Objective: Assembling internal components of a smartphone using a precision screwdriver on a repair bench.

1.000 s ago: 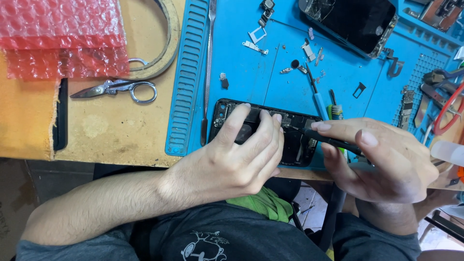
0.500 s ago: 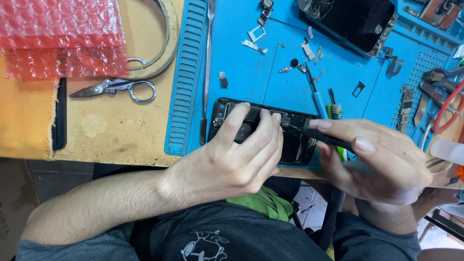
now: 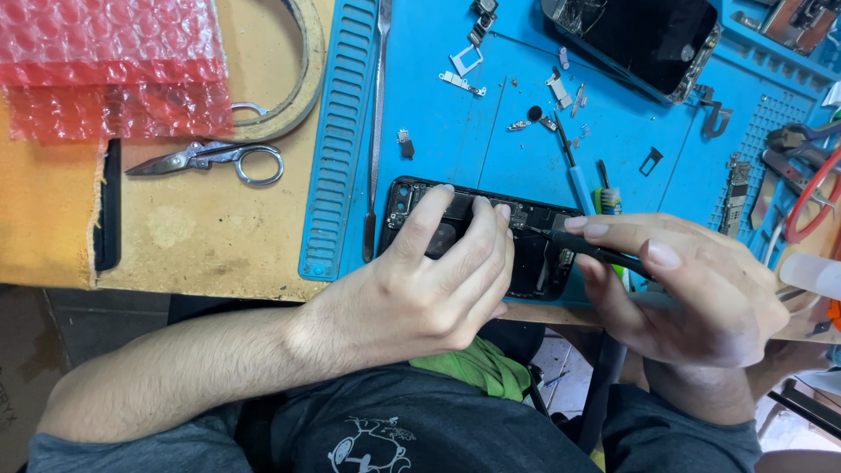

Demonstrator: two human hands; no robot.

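An opened black phone body [image 3: 534, 254] lies on the blue work mat [image 3: 438, 114] near the table's front edge, its insides facing up. My left hand [image 3: 438, 280] rests on it, fingers spread over its left and middle part, holding it down. My right hand [image 3: 692, 289] grips a thin black screwdriver [image 3: 578, 247], whose tip points left into the phone's right half. Much of the phone is hidden under my left hand.
A second phone with a dark screen [image 3: 639, 39] lies at the mat's far edge. Small screws, metal brackets [image 3: 464, 70] and a blue tool [image 3: 574, 175] are scattered on the mat. Scissors [image 3: 210, 159], red bubble wrap [image 3: 105, 61] and a tape roll [image 3: 298, 88] sit on the wooden table at left.
My right hand has shifted slightly with the screwdriver at the phone's right half. My left hand stays pressed on the phone.
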